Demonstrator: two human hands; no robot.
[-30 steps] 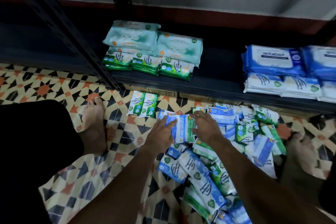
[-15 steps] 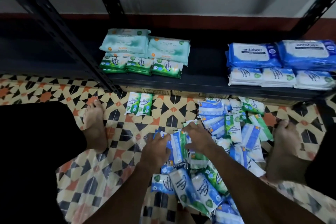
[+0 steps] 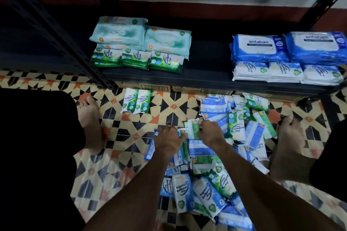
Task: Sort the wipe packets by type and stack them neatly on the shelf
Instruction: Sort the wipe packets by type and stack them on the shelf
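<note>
Tiled floor [image 3: 129, 138]: L hand [image 3: 170, 141] grasps packet bundle [image 3: 150, 149], R hand [image 3: 211, 134] pinches green pkt [image 3: 193, 129]; fingers [image 3: 203, 125] half-hidden.

Black garment [image 3: 37, 155] covers both thighs (cut hard to tell); left hand [image 3: 169, 141], right hand [image 3: 211, 132], forearms [image 3: 131, 193] and feet [image 3: 90, 118] bare.

Left grip [image 3: 168, 141] and right grip [image 3: 210, 133] hold green packets [image 3: 193, 129] over the pile [image 3: 216, 191].

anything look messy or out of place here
Yes. The loose packets on the floor lie in a jumbled heap, green and blue mixed and overlapping at all angles. Two green packets sit apart, side by side, near the shelf, whose stacks look tidy.
</note>
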